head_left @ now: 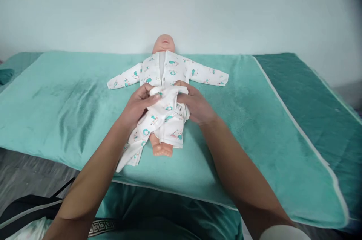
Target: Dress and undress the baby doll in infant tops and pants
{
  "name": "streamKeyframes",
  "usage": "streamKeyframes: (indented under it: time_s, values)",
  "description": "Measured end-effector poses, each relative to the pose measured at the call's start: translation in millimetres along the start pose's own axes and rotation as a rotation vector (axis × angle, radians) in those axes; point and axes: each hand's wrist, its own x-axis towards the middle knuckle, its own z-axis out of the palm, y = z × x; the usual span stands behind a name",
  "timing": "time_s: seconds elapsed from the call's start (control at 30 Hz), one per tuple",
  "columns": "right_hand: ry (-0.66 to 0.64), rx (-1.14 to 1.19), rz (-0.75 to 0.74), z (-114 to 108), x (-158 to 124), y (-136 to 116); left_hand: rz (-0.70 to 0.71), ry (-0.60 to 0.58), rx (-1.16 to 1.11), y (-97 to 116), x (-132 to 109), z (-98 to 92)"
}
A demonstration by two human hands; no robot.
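Note:
A baby doll (163, 149) lies on its back, head toward the wall, in a white printed jacket (177, 68) with both sleeves stretched out sideways. Over its lower body is a bunched pair of matching printed baby pants (168, 110); one leg of the cloth trails down to the left. The doll's bare feet show below it. My left hand (138, 104) pinches the cloth's upper left edge between thumb and fingers. On the other side, my right hand (195, 102) grips the gathered upper right edge, some fingers hidden in the folds.
A light green plush blanket (240, 127) with a pale border covers the bed, over a darker green quilted cover (308, 93) at the right. Behind it stands a white wall (181, 6). Grey floor (31, 168) and a black object with a cable show at lower left.

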Motion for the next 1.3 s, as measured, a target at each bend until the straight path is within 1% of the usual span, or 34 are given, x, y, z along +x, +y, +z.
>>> streamKeyframes:
  time_s: [0.07, 0.13, 0.23, 0.3, 0.33, 0.4, 0.43, 0.5, 0.57, 0.6, 0.63, 0.7, 0.77, 0.8, 0.87, 0.93, 1.0, 1.1, 1.17, 1.23, 1.3]
  values:
    - [-0.051, -0.064, 0.012, 1.6, -1.4, -0.4, 0.016, 0.082, -0.045, 0.2, 1.0, 5.2]
    - [-0.15, -0.138, 0.051, 2.3, -3.2, -2.9, 0.015, 0.131, -0.069, 1.7, 1.2, 7.8]
    - [-0.347, -0.274, 0.105, 5.0, -5.9, -9.8, -0.008, 0.18, -0.071, 5.1, -1.1, 8.4]
    - [-0.419, -0.458, 0.131, 10.4, -8.2, -15.2, -0.033, 0.192, -0.049, 7.0, -3.9, 7.2]
    - [-0.419, -0.575, 0.147, 14.3, -9.6, -17.5, -0.05, 0.185, -0.032, 7.6, -5.3, 6.1]
    - [-0.377, -0.809, 0.177, 23.6, -12.3, -20.6, -0.086, 0.154, 0.002, 8.3, -8.0, 3.1]
    - [-0.354, -0.897, 0.17, 28.2, -13.5, -21.1, -0.102, 0.136, 0.014, 8.6, -9.2, 1.3]
    - [-0.353, -1.004, 0.065, 35.2, -15.1, -20.5, -0.131, 0.112, 0.028, 9.4, -11.8, -2.2]
    - [-0.401, -1.074, -0.072, 37.9, -15.6, -19.0, -0.158, 0.103, 0.021, 10.7, -14.7, -5.4]
    - [-0.419, -1.117, -0.104, 37.4, -15.5, -18.5, -0.171, 0.1, 0.013, 11.3, -16.3, -6.8]
    - [-0.421, -1.175, -0.099, 36.0, -15.5, -18.3, -0.183, 0.098, 0.004, 11.9, -17.9, -8.2]
    - [-0.384, -1.298, -0.011, 31.7, -15.3, -18.7, -0.208, 0.089, -0.01, 12.4, -21.0, -11.0]
    - [-0.34, -1.373, 0.062, 27.5, -15.1, -19.5, -0.231, 0.081, -0.012, 12.3, -23.8, -13.3]
    - [-0.334, -1.38, 0.07, 26.3, -15.0, -19.7, -0.237, 0.082, -0.014, 12.1, -25.0, -14.1]
    - [-0.372, -1.314, 0.046, 25.8, -14.5, -19.4, -0.23, 0.102, -0.018, 11.4, -26.5, -14.1]
    - [-0.418, -1.166, 0.005, 27.7, -14.1, -18.6, -0.194, 0.142, -0.006, 10.3, -25.8, -11.3]
    - [-0.399, -0.984, 0.008, 30.6, -14.4, -17.7, -0.126, 0.192, 0.037, 8.4, -22.2, -5.8]
    - [-0.266, -0.763, 0.123, 34.0, -15.8, -15.9, -0.015, 0.248, 0.137, 4.3, -13.1, 4.2]
    - [-0.129, -0.643, 0.212, 34.6, -16.1, -12.7, 0.005, 0.249, 0.186, 2.3, -8.1, 7.9]
    - [0.022, -0.492, 0.234, 33.3, -15.1, -7.2, -0.027, 0.206, 0.201, 2.3, -6.9, 6.2]
    - [0.116, -0.332, 0.192, 30.6, -12.4, -0.1, -0.072, 0.113, 0.218, 5.3, -10.0, -0.9]
